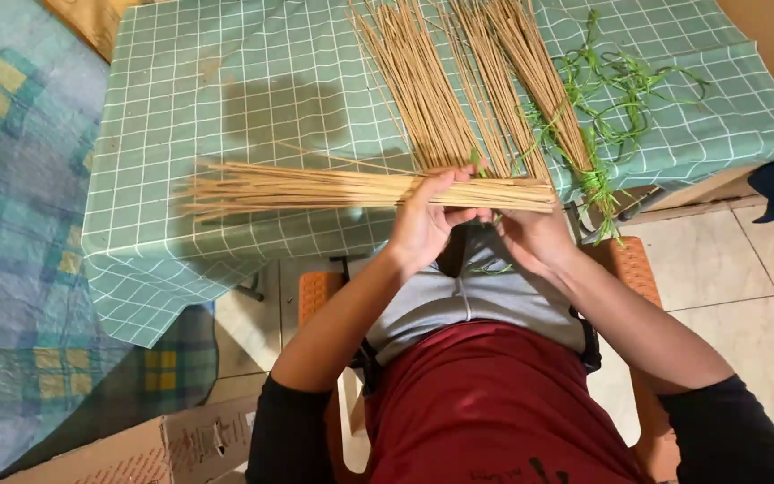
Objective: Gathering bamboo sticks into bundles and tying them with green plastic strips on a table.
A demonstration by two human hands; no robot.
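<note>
So both hands, left hand (423, 224) and right hand (530, 235), are clamped on one horizontal bundle of thin tan sticks (342, 190) at the green checked surface (181, 99) edge; looks untied; more loose tan sticks (459, 81) and green plastic strings (620, 99) wait behind.

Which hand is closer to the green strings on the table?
Right. The right hand grips the stick bundle beside the green strings; the left hand grips it farther from them.
</note>
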